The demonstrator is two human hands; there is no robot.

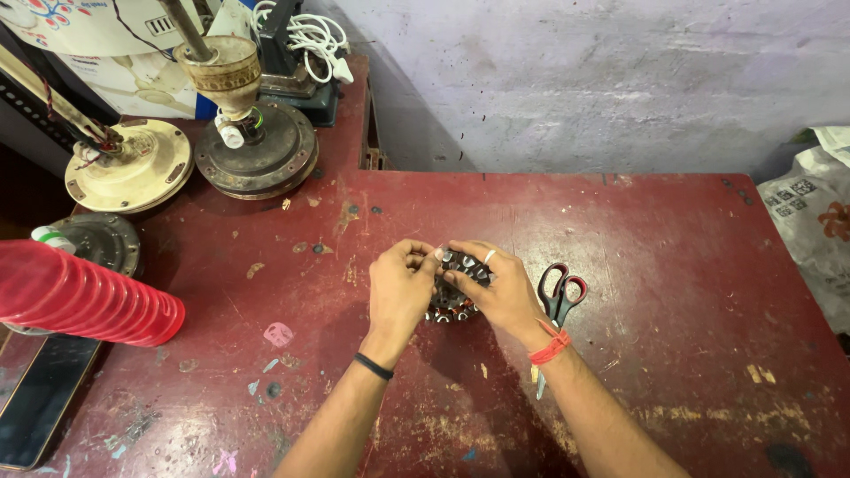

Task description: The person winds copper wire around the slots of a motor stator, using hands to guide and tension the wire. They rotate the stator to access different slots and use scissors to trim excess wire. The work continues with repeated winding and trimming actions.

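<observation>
A round motor stator (452, 296) with copper windings and metal teeth lies in the middle of the worn red table (673, 265). My left hand (400, 288) covers its left side, fingers curled over the top edge. On the right side rests my right hand (496, 288), which wears a ring and an orange wrist thread, fingertips pressed on the upper teeth. Both hands meet at the stator's top, pinching something small that I cannot make out. Red-and-black scissors (560, 296) lie just right of my right hand.
Two ceiling fan motors, one dark (257, 155) and one cream (128, 173), stand at the back left. A ribbed red cylinder (84, 296) juts in from the left above a dark phone (40, 398). A white cable coil (310, 35) sits at the back. A printed bag (810, 221) is beyond the right edge.
</observation>
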